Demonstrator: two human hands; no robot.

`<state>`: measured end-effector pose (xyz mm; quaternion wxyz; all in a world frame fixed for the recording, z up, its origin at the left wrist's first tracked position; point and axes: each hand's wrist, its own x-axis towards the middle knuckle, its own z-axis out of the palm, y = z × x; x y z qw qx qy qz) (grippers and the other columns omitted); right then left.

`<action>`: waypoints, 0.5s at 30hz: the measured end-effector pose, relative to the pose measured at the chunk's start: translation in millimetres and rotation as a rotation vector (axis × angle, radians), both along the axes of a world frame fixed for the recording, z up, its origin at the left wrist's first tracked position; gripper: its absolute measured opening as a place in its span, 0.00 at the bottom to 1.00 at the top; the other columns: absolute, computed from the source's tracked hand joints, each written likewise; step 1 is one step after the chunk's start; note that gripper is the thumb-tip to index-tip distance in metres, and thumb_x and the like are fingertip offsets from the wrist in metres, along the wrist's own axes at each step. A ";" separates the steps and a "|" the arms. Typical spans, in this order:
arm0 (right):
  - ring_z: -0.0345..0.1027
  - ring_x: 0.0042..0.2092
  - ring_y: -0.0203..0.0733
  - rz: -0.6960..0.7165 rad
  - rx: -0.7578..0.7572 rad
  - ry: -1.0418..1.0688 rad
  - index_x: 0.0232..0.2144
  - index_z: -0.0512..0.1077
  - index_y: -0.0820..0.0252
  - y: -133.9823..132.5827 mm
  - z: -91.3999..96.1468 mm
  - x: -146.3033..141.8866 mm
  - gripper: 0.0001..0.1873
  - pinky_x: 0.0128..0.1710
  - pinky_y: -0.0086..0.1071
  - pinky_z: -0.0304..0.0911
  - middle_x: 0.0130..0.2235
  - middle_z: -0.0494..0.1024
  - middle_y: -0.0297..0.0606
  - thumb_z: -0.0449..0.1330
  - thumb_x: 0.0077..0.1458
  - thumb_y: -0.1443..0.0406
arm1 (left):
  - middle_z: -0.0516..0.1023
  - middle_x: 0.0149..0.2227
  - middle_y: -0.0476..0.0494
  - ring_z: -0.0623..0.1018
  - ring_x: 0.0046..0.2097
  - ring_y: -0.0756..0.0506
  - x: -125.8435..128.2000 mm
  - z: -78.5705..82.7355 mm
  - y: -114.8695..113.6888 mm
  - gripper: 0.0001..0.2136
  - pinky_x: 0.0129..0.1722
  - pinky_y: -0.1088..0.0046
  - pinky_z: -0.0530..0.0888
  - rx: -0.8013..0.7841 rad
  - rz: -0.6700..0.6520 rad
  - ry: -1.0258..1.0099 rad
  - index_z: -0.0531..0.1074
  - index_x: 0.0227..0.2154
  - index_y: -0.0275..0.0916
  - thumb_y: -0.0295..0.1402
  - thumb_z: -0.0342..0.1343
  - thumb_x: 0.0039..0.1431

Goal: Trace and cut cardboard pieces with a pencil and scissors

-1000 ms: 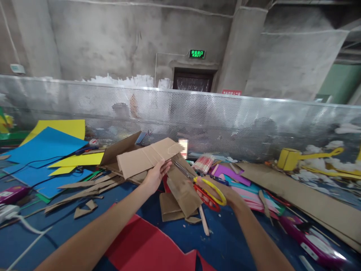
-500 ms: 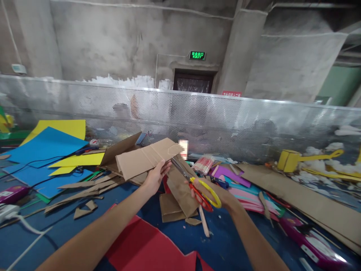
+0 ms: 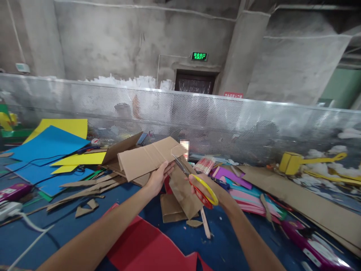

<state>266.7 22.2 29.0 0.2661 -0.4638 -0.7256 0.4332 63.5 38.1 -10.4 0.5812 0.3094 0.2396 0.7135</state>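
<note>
Cardboard (image 3: 143, 160), a pale folded strip, was held at its lower edge by the left hand (image 3: 159, 176), whose fingers were closed on it with no gap showing; most of the strip lay leftward of those fingers, and a faint drawn outline lay just above and right of them. The right hand (image 3: 200, 188), to the right of the left fingers, was wrapped about the handles of scissors (image 3: 193, 177), their blades pointing up and leftward to the outline; whether the tips touched the strip, and how far the blades were parted, could not be told. The grip near the outlined end probably steadied it, and the raised hold presumably kept the blades off the loose pieces below. Under the right fingers lay a brown piece (image 3: 184, 194) and, nearer the wearer, a wooden stick (image 3: 205, 224), both on the blue table (image 3: 225, 242). A red sheet (image 3: 149, 244) lay below the left fingers; torn strips (image 3: 93, 187) and blue sheets (image 3: 49, 145) spread to their left. Beyond both hands stood a perforated metal screen (image 3: 220, 124), backed by a bare grey wall (image 3: 113, 41) with a lit exit sign (image 3: 199, 56).
</note>
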 end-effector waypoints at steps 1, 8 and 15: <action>0.55 0.12 0.32 0.003 0.007 -0.022 0.19 0.65 0.59 -0.6 2.0 -0.8 0.27 0.10 0.23 0.53 0.11 0.62 0.28 0.60 0.49 0.42 | 0.78 0.52 0.35 0.78 0.54 0.40 -0.2 -0.4 0.4 0.07 0.60 0.63 0.70 0.005 -0.006 0.000 0.79 0.39 0.34 0.27 0.57 0.61; 0.57 0.12 0.33 0.036 0.015 -0.072 0.20 0.64 0.58 2.9 7.0 -0.5 0.27 0.11 0.24 0.53 0.11 0.62 0.28 0.59 0.51 0.43 | 0.77 0.54 0.35 0.77 0.55 0.40 -0.6 -2.7 1.2 0.09 0.60 0.63 0.69 0.012 -0.012 0.016 0.78 0.41 0.34 0.27 0.55 0.62; 0.57 0.11 0.33 0.032 0.063 -0.061 0.19 0.66 0.58 12.0 6.3 3.8 0.20 0.10 0.26 0.52 0.12 0.64 0.28 0.65 0.48 0.51 | 0.78 0.52 0.37 0.77 0.55 0.41 -0.5 -4.4 1.4 0.08 0.60 0.63 0.69 0.017 -0.008 0.017 0.78 0.41 0.35 0.27 0.56 0.62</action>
